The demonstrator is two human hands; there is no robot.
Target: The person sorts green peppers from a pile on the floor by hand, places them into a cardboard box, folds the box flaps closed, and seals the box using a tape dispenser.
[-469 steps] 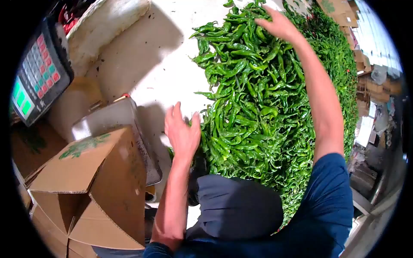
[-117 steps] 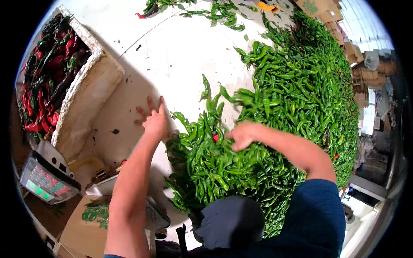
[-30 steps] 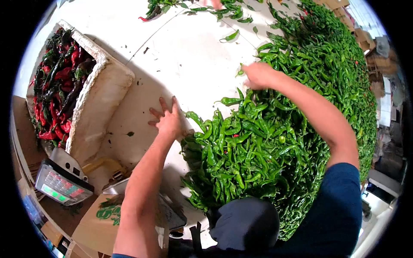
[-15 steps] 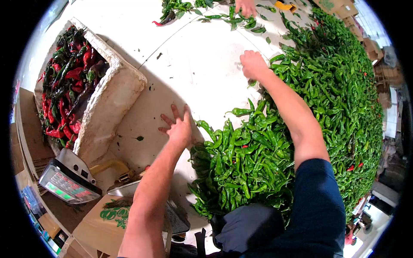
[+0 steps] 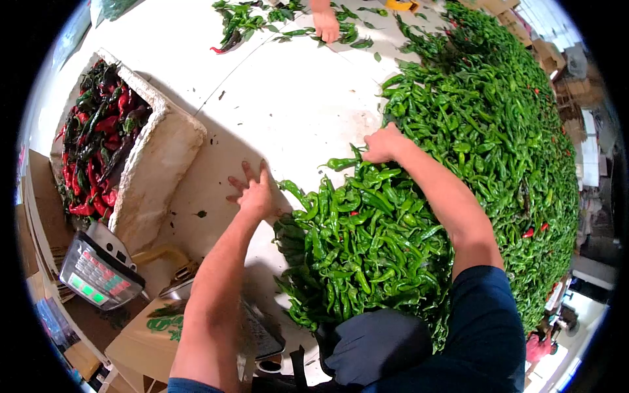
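A large heap of green peppers (image 5: 367, 242) with a few red ones spreads over the white tabletop (image 5: 295, 98). My left hand (image 5: 254, 193) rests on the table just left of the heap, fingers spread, holding nothing. At the upper left edge of the near part of the heap is my right hand (image 5: 383, 143), its fingers curled down among the peppers. Whatever it may hold is hidden beneath the fingers.
A foam box (image 5: 160, 144) of red and dark peppers stands at the left, above a scale display (image 5: 101, 275) and a cardboard box (image 5: 141, 340). Another person's hand (image 5: 325, 25) touches scattered peppers (image 5: 246, 19) at the top. Cartons (image 5: 549, 57) stand upper right.
My right hand has come back from the bare tabletop to the heap's edge. My left hand keeps its place on the table. The other person's hand is further into view.
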